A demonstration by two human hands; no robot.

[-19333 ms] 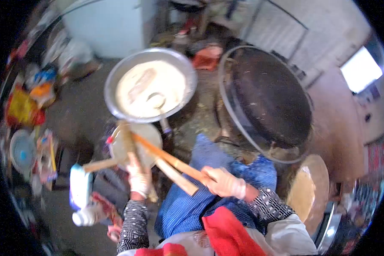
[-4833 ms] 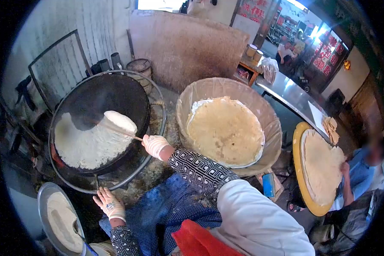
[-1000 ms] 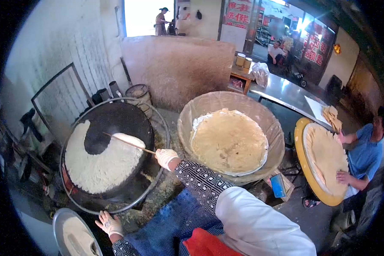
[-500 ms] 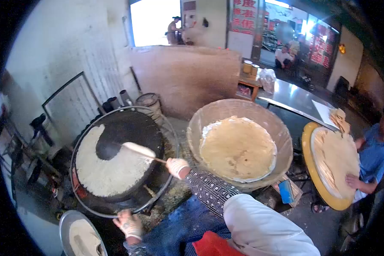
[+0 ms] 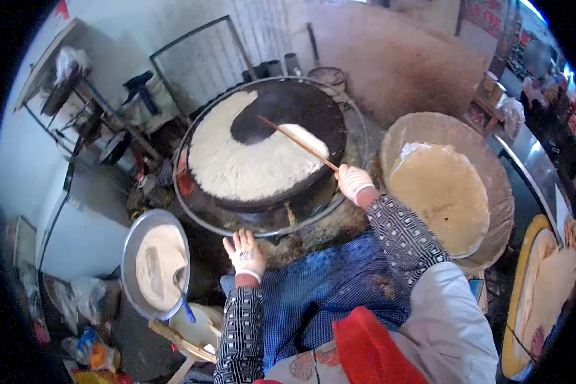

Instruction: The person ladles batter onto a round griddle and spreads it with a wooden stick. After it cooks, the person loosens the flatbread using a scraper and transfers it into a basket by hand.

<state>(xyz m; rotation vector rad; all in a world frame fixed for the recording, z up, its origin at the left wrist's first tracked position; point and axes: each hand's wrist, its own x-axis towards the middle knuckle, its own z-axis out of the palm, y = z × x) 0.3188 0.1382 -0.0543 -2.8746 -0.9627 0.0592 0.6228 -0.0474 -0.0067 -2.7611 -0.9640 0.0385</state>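
My right hand (image 5: pixel 355 184), in a pale glove, is wrapped around the handle of a wooden spreader (image 5: pixel 294 140). The spreader slants up and left over a round black griddle (image 5: pixel 317 105). Pale batter (image 5: pixel 249 169) covers the griddle's left and front in a thick crescent, leaving dark metal at the centre and back right. At the front rim, my left hand (image 5: pixel 245 256), also gloved, has its fingers spread and grips nothing; whether the fingertips touch the rim I cannot tell. Below it to the left is a metal basin (image 5: pixel 130 256) of batter with a blue-handled ladle (image 5: pixel 184 297) in it.
A large lined basket (image 5: pixel 500 192) holding flat round pancakes (image 5: pixel 438 192) stands to the right. Beyond it, a yellow round tray (image 5: pixel 517 320) carries more sheets, with a person's hand (image 5: pixel 537 339) there. Metal racks (image 5: pixel 109 102) stand left; a bucket (image 5: pixel 201 323) is below the basin.
My view has swung left and down, showing more of the basin. The spreader has tilted, from its broad blade showing to a narrow stick pointing up-left. My left hand stays near the front rim.
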